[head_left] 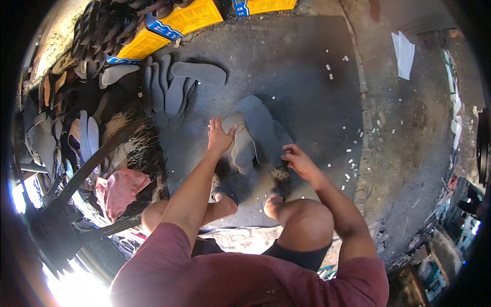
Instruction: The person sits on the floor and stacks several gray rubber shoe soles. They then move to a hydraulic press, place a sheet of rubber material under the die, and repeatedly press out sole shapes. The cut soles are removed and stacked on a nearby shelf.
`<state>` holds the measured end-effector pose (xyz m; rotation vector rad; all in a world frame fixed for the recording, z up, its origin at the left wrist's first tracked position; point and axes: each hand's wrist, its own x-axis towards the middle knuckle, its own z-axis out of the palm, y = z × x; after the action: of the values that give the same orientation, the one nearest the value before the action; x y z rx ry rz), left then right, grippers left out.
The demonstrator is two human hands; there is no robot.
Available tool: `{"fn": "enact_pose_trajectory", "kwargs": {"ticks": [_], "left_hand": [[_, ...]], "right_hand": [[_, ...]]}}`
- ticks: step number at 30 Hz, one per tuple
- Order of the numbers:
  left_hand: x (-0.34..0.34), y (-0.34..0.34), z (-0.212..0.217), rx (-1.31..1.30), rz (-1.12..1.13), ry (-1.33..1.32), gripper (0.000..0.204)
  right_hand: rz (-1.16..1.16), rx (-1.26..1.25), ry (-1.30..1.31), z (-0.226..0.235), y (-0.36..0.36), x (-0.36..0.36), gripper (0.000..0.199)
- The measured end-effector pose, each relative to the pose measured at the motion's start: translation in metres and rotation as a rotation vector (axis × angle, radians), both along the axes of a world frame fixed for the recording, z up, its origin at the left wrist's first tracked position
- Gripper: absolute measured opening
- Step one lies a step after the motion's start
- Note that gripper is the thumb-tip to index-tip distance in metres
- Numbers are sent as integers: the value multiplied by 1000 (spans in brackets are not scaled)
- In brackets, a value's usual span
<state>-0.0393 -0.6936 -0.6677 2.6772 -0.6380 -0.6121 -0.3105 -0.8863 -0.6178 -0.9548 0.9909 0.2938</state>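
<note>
I crouch over a heap of grey shoe-sole pieces [258,128] lying on a dark floor mat [307,77]. My left hand [220,137] grips a paler sole piece [236,123] at the left side of the heap. At the heap's lower right edge, my right hand [298,161] pinches a grey piece. My feet in perforated clogs [279,176] stand just below the heap.
A second fan of grey soles [176,87] lies up and left on the mat. Yellow-and-blue boxes [169,25] and stacked dark soles [102,25] line the top left. A pink cloth [123,189] and fibrous clutter sit at left. White scraps dot the mat's right side.
</note>
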Motion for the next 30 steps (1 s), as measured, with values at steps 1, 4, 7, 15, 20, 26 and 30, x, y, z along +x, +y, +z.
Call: {"fn": "enact_pose_trajectory", "kwargs": {"ticks": [1, 4, 7, 15, 20, 26, 30], "left_hand": [[-2, 0, -15, -35, 34, 86, 88], [-18, -4, -45, -102, 113, 227, 86], [-57, -6, -56, -197, 147, 114, 77], [-118, 8, -70, -290, 216, 235, 65], [-103, 16, -67, -332, 178, 352, 63], [-112, -4, -27, -57, -64, 366, 81], [-99, -8, -60, -163, 88, 500, 91]], "right_hand": [[73, -156, -22, -31, 14, 7, 61], [222, -498, -39, -92, 35, 32, 78], [196, -501, 54, -84, 33, 35, 89], [-62, 106, 10, -39, 52, 26, 96], [-202, 44, 8, -42, 31, 12, 82], [-522, 260, 38, -68, 47, -50, 61], [-553, 255, -37, -52, 43, -23, 62]]}}
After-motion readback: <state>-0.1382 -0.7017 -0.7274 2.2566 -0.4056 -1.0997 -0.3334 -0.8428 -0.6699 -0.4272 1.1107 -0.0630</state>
